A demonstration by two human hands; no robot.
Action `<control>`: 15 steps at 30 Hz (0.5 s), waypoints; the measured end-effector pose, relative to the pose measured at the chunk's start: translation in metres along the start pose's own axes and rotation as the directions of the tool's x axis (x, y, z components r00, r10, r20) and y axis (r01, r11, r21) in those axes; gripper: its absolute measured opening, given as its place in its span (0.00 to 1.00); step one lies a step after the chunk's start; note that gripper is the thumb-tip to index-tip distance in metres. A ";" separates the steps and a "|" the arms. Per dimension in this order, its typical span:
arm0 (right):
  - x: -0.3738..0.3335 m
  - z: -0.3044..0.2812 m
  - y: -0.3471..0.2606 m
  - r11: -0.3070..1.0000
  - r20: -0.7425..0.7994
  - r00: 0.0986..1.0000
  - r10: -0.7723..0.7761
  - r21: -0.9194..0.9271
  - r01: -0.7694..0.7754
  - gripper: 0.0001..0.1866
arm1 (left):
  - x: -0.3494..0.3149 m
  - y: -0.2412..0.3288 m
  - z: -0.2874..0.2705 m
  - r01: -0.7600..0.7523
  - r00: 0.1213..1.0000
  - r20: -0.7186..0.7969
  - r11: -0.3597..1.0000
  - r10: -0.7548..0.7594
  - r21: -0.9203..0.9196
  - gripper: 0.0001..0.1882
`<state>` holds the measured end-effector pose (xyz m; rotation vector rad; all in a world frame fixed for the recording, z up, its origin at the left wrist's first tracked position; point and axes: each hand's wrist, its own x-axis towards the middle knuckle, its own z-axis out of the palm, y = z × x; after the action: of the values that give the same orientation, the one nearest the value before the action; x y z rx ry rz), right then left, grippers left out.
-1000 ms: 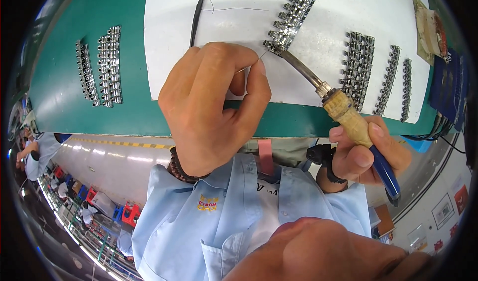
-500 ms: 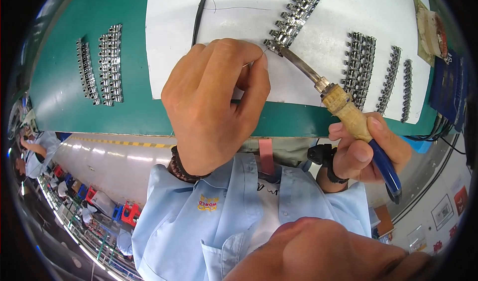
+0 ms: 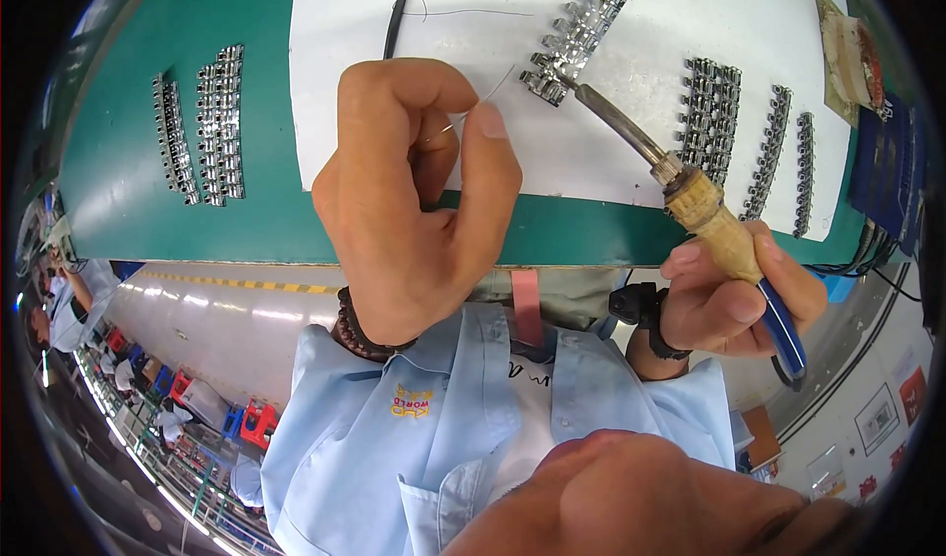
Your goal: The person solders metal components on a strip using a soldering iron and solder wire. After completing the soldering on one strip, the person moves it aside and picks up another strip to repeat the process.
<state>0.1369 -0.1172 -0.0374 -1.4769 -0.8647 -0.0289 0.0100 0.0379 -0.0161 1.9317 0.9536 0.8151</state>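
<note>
Between the thumb and forefinger of my left hand (image 3: 419, 192) is a thin solder wire (image 3: 501, 82), its free end sticking up, apart from the metal parts. My right hand (image 3: 741, 295) grips a soldering iron (image 3: 714, 223) by its tan and blue handle. The iron's tip is at the near end of a slanting row of small shiny metal connectors (image 3: 581, 39); whether it touches them I cannot tell. This row lies on a white sheet (image 3: 448, 39), to the right of my left fingers.
More connector rows stand on the sheet's right side (image 3: 708, 118) and on the green tabletop (image 3: 99, 201) at left (image 3: 219, 123). A black cable (image 3: 398, 14) and a fine loose wire (image 3: 473, 11) lie at the back. A stained pad (image 3: 849, 59) sits far right.
My left hand has drawn back from the connector row, taking the solder wire's end away from it. The soldering iron has shifted a little to the right.
</note>
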 end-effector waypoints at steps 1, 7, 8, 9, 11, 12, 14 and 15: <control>0.001 0.001 -0.001 1.000 0.013 1.000 0.003 0.002 -0.003 0.23 | 0.000 -0.001 -0.001 -0.035 0.999 0.000 0.999 0.035 0.013 0.06; 0.003 0.003 -0.005 1.000 0.087 0.996 0.023 0.002 -0.023 0.24 | 0.000 -0.001 0.001 -0.084 0.993 0.094 0.993 0.076 0.087 0.06; 0.004 0.003 -0.006 1.000 0.099 0.995 0.026 0.004 -0.026 0.25 | 0.001 -0.001 0.000 -0.099 0.991 0.098 0.989 0.088 0.112 0.06; 0.004 0.004 -0.007 1.000 0.112 0.993 0.029 0.005 -0.030 0.25 | 0.001 -0.001 0.000 -0.114 0.990 0.102 0.984 0.100 0.137 0.06; 0.005 0.005 -0.008 0.999 0.138 0.990 0.036 0.008 -0.037 0.25 | 0.002 -0.002 0.000 -0.127 0.988 0.107 0.978 0.110 0.163 0.06; 0.005 0.005 -0.009 0.999 0.139 0.990 0.037 0.009 -0.039 0.25 | 0.001 -0.002 0.000 -0.128 0.988 0.108 0.979 0.111 0.161 0.06; 0.005 0.005 -0.012 0.997 0.144 0.986 0.079 0.015 -0.081 0.26 | 0.002 -0.002 0.000 -0.130 0.987 0.112 0.979 0.113 0.156 0.06; 0.005 0.005 -0.013 0.995 0.146 0.984 0.099 0.018 -0.103 0.27 | 0.002 -0.002 0.000 -0.129 0.987 0.112 0.979 0.113 0.155 0.06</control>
<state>0.1319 -0.1126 -0.0244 -1.5113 -0.9025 0.1666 0.0103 0.0405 -0.0176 2.1685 0.8697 0.7173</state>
